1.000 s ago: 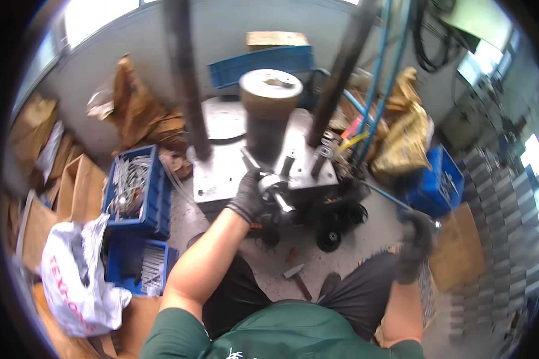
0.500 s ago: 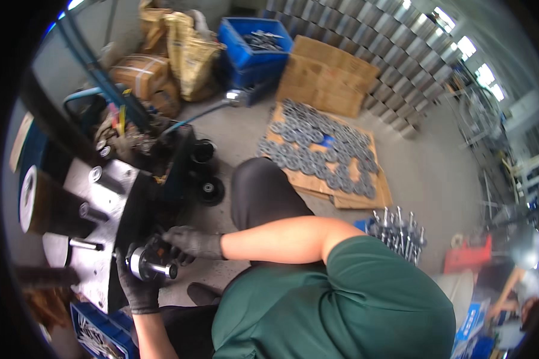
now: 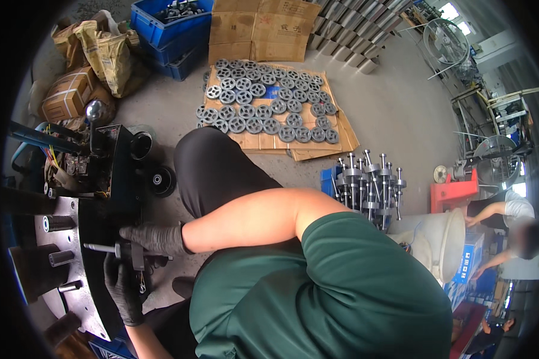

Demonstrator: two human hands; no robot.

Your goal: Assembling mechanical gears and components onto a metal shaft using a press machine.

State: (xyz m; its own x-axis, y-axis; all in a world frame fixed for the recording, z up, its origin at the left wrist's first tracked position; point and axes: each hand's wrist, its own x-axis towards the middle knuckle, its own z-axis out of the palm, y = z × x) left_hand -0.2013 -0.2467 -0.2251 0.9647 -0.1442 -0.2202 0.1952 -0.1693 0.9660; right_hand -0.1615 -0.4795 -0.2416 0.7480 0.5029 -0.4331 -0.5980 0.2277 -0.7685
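A metal shaft with a collar lies between my gloved hands at the edge of the machine plate. Its bare rod points left over the plate. My right hand, in a dark glove, closes on the collar end from above and the right. From below, my left hand grips the same end, its fingers pointing up by the collar. A dark block-like part by the collar is half covered by my fingers. Short metal posts stand on the plate left of the shaft.
Several grey wheels lie on flat cardboard on the floor. Shafts with collars stand in a cluster to the right. Blue crates and sacks are at the far left. A person works at the far right.
My view has swung right, so the machine appears lower and farther left. The shaft has turned; its rod now points left. My right hand has come onto it beside the left.
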